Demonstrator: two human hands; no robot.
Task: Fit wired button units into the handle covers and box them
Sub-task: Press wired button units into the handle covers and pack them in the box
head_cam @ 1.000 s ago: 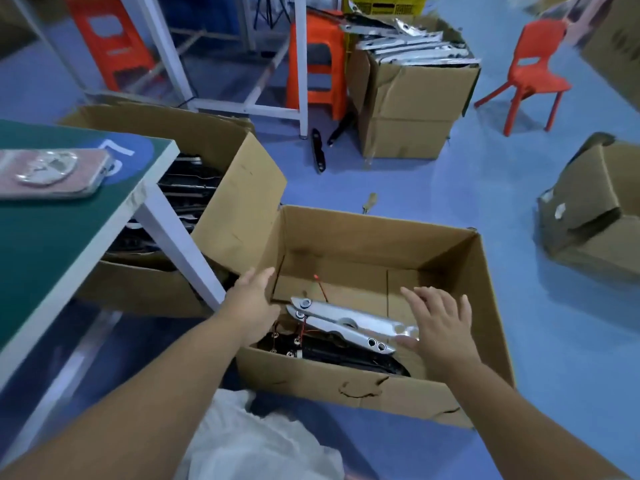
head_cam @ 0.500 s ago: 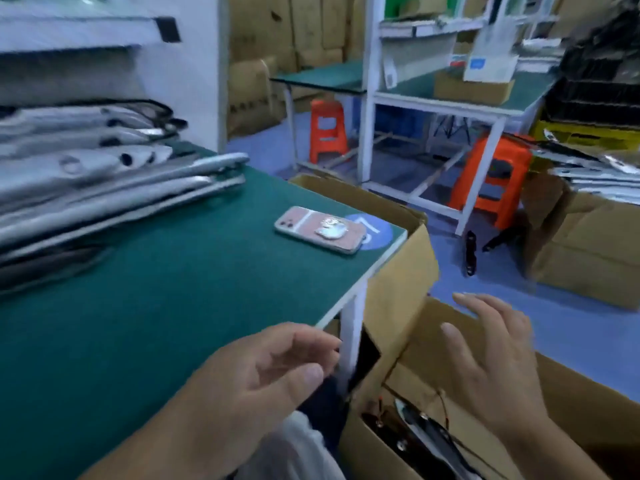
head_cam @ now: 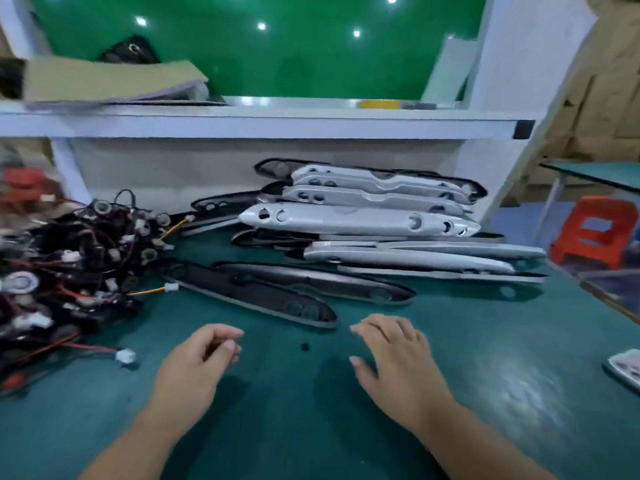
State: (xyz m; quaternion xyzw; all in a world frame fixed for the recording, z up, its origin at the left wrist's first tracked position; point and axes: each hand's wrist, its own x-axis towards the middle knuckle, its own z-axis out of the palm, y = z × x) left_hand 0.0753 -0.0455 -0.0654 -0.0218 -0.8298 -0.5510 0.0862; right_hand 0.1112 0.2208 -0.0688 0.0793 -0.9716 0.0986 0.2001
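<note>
On my green bench (head_cam: 485, 358), handle covers (head_cam: 360, 221) pile beside tangled wired button units (head_cam: 69, 265). My left hand (head_cam: 197, 368) curls loosely, empty; my right hand (head_cam: 398, 365) hovers relaxed.

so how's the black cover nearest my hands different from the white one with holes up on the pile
Colour: the black cover is dark with a pale rim; the white cover is glossy pale.
Place: the black cover lies on the table; the white cover rests on the pile.
Angle: the black cover slants down to the right; the white cover runs nearly level.
Both are long, slim, with paired round holes.
</note>
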